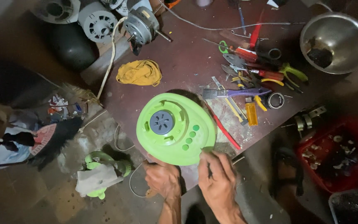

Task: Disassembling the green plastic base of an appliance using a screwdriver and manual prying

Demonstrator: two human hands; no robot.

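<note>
At the near edge of the brown worktable [179, 70], my left hand [162, 178] and right hand [218, 180] clamp fingers on the round bright-green plastic fan base [175, 128]. It overhangs the edge; a loose grip could drop it, I judge.

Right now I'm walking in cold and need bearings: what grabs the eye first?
The bright green round fan base at centre, gripped at its near rim by the left hand and right hand. Behind it lies a yellow cloth; a jumble of hand tools and a steel bowl sit right.
</note>
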